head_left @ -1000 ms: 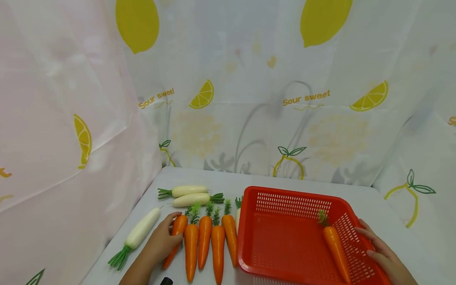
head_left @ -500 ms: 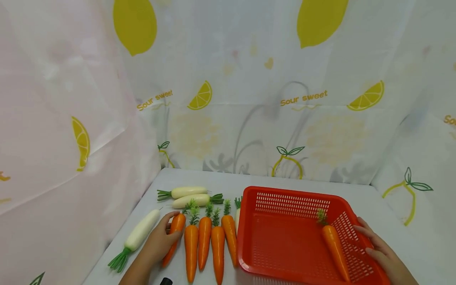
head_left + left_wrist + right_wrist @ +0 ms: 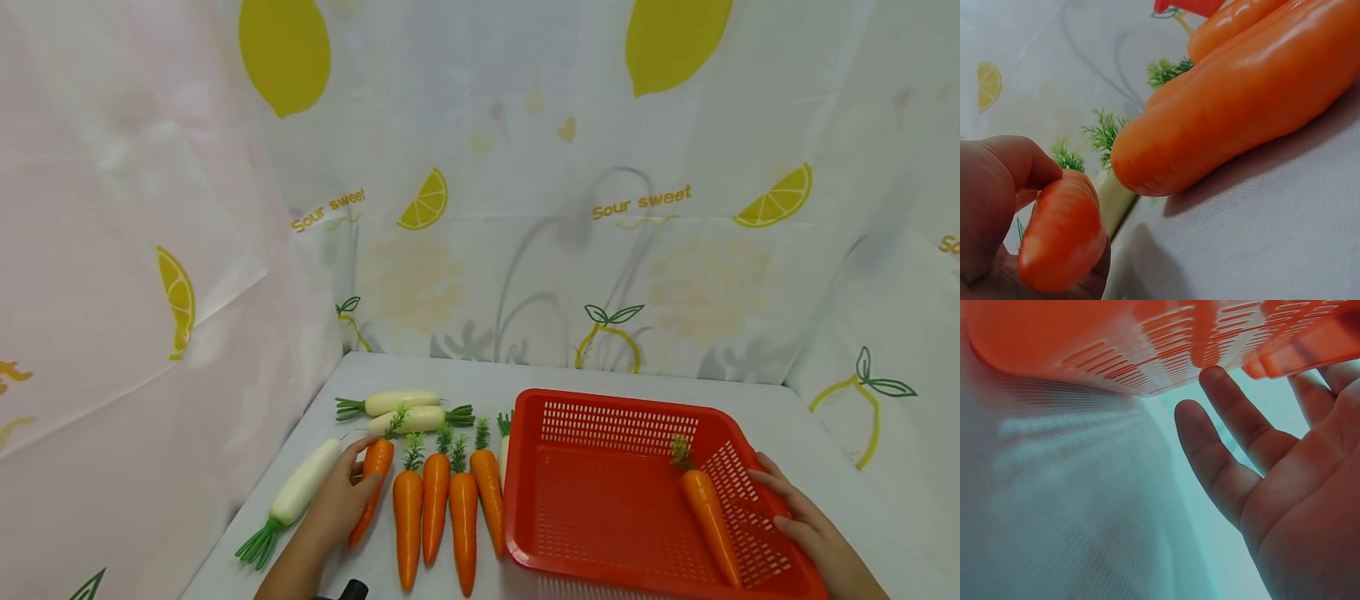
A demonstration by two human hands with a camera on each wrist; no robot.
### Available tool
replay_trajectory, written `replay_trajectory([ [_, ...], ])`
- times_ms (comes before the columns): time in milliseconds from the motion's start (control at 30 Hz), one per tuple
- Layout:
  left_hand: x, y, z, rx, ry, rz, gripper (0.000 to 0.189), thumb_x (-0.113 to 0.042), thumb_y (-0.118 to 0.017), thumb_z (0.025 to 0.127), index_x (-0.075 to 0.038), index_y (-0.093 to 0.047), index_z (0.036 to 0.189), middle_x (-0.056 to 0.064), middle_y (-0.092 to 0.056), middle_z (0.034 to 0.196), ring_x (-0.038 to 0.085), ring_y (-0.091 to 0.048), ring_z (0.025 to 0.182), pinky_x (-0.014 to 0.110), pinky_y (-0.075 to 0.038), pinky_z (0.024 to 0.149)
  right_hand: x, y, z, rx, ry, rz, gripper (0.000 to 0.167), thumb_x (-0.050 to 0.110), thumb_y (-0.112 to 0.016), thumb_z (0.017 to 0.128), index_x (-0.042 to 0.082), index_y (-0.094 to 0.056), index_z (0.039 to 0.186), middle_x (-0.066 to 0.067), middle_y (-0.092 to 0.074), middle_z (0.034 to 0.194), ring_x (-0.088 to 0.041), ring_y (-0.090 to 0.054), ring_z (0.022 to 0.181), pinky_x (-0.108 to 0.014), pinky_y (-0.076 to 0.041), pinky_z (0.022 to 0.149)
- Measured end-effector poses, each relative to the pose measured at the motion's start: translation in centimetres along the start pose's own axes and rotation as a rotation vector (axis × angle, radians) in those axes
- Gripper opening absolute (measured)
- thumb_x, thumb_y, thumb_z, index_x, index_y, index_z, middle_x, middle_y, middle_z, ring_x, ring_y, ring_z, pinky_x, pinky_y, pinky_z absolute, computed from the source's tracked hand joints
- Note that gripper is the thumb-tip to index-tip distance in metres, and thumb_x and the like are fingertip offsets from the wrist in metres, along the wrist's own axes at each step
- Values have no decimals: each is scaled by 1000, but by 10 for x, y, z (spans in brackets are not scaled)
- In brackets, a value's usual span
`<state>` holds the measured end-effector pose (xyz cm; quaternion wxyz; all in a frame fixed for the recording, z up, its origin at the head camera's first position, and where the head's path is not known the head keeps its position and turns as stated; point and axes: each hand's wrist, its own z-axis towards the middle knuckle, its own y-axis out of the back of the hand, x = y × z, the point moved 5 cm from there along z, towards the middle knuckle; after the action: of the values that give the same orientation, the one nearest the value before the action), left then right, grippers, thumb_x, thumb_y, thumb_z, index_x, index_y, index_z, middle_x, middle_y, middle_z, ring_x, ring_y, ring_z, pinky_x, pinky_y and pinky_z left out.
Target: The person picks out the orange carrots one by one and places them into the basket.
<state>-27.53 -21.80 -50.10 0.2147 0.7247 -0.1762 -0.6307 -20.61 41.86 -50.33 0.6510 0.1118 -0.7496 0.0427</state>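
Note:
In the head view my left hand grips an orange carrot with a green leafy top. Up close in the left wrist view, thumb and fingers wrap that carrot, its tip toward the camera. Several more carrots lie side by side just to the right. My right hand holds the right rim of a red plastic basket, thumb at the rim. In the right wrist view two of its fingers extend beneath the slotted basket wall. One carrot lies inside the basket.
Two white radishes lie at the back left, and another radish lies left of my left arm. A further radish is partly hidden by the basket. Lemon-print cloth walls enclose the white table behind and at the sides.
The carrot in my left hand has shifted slightly up and away, its leafy top now overlapping a radish. My right hand stays at the basket rim.

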Motion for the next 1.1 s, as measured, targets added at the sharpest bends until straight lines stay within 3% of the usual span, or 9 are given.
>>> replay_trajectory([
  [200,2,1,0,0,14,-9,58,-28,-62,105,-29,-40,159,29,-53,147,46,-58,128,52,-57,93,3,-3,-1,10,28,-6,52,19,-32,115,25,-25,166,41,-7,163,24,-46,119,-42,-62,89],
  [467,1,-1,-1,16,25,-62,54,-34,-60,106,-29,-43,156,26,-52,147,41,-58,126,44,-57,88,6,-4,-2,30,55,20,52,14,-30,114,24,-28,165,47,-19,154,25,-44,119,-37,-62,88],
  [700,-3,-4,-3,13,33,-173,46,-20,-54,107,-27,-46,152,27,-47,149,34,-61,118,36,-56,84,6,-3,-4,22,40,7,51,15,-30,115,26,-29,164,47,-18,154,25,-45,118,-38,-62,88],
  [933,-12,-4,-6,35,25,-306,47,-15,-52,108,-21,-42,153,29,-42,148,32,-62,113,35,-57,82,5,-4,-2,24,28,30,51,17,-31,115,26,-27,165,42,-12,160,24,-46,118,-39,-62,89],
  [1100,-18,-3,-10,23,20,-266,48,-18,-54,108,-23,-41,154,28,-45,146,36,-56,122,34,-52,88,2,-3,0,8,40,5,52,17,-30,115,23,-25,166,40,-9,163,26,-43,118,-37,-62,89],
])
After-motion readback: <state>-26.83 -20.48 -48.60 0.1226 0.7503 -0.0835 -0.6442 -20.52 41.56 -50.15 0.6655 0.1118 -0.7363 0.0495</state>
